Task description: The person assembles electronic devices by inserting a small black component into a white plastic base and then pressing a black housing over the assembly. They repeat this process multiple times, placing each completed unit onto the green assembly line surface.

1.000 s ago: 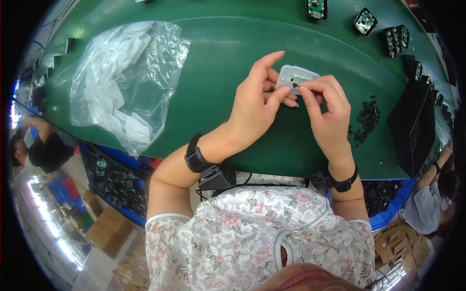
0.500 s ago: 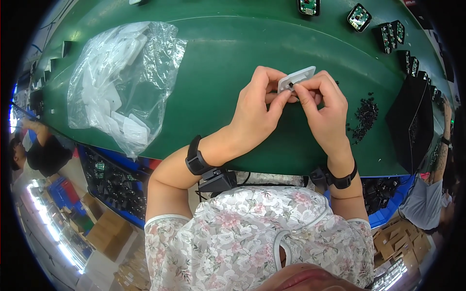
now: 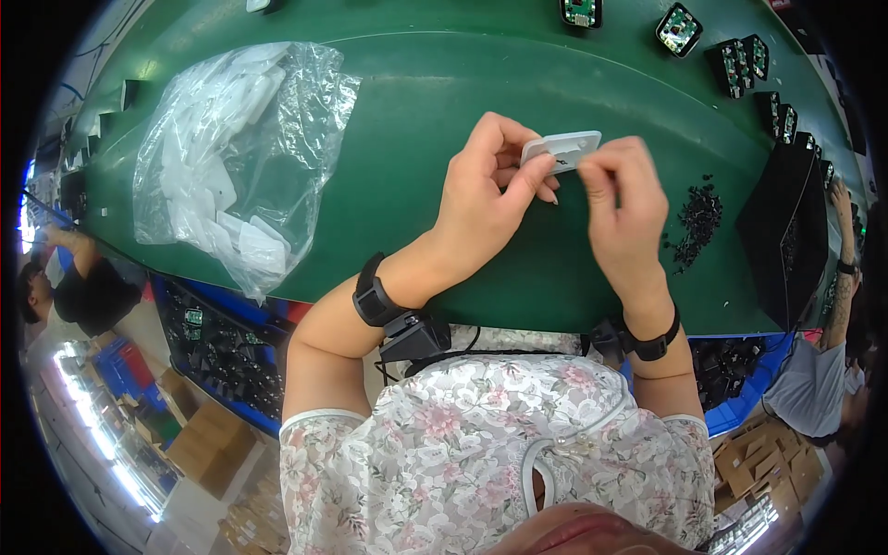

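Observation:
My left hand [image 3: 486, 199] grips a small white plastic cover [image 3: 578, 143] between thumb and fingers, above the green table. A tiny black part [image 3: 561, 162] sits on the cover's inner face, near my left thumb. Close to the cover's right end is my right hand [image 3: 629, 194], its fingers curled together and slightly blurred. Whatever its fingertips hold, if anything, cannot be made out. A loose heap of tiny black parts [image 3: 698, 222] lies on the table to the right of my right hand.
A clear plastic bag [image 3: 324, 120] of white covers lies on the green table [image 3: 416, 111] at left. A black box [image 3: 786, 231] stands at right. Black housings with green circuit boards [image 3: 680, 30] line the far right. Blue bins [image 3: 731, 412] sit below the table's near edge.
My right hand has drawn back a little from the cover and curled its fingers. The cover has turned slightly in my left hand, showing more of its inner face.

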`<move>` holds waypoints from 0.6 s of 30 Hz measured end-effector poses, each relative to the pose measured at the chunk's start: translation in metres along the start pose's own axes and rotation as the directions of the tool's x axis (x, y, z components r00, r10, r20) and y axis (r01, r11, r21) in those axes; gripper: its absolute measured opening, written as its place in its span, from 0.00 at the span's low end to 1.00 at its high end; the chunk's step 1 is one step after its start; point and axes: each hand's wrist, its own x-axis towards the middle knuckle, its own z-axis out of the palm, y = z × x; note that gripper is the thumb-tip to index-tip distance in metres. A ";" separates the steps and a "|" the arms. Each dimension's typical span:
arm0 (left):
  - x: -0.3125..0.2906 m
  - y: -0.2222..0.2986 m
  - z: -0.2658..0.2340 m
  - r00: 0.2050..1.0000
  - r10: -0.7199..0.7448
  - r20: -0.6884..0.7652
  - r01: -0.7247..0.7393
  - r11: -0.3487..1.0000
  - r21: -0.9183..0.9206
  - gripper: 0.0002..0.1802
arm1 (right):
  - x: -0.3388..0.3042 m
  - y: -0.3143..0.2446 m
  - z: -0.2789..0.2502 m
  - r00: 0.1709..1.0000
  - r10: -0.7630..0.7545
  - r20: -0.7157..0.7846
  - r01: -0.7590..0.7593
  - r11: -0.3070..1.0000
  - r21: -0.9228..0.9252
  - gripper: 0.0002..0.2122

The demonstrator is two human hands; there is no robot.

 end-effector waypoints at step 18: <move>0.001 0.007 -0.005 0.982 -0.137 0.129 0.129 0.989 0.070 0.09 | 0.008 0.003 -0.015 0.859 0.389 0.333 -0.484 0.829 0.280 0.09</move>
